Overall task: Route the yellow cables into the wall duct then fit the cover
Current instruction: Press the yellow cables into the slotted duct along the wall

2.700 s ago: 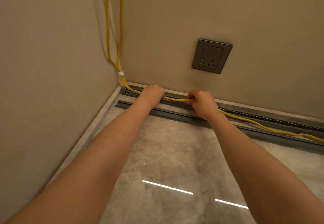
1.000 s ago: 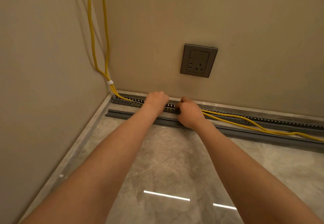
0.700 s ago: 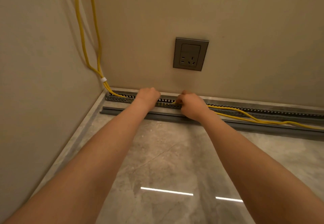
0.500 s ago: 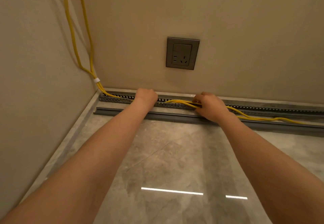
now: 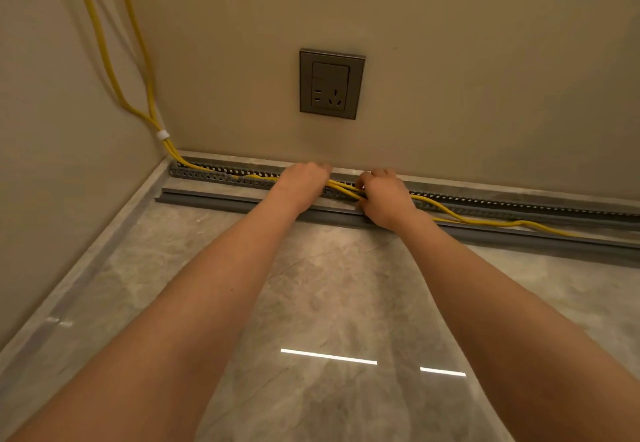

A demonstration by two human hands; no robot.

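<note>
Near the corner the cables lie in the duct. The left hand presses them down, fingers curled; the right hand pinches them. Rightward they trail outside. The cover lies unfitted on the floor.

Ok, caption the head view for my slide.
Both hands, left and right, press yellow cables into the wall duct; cover lies alongside.

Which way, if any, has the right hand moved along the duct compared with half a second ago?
Yes. The right hand has moved left along the duct, toward the left hand. Half a second ago it sat right of the socket; now it lies just below its right edge.
</note>
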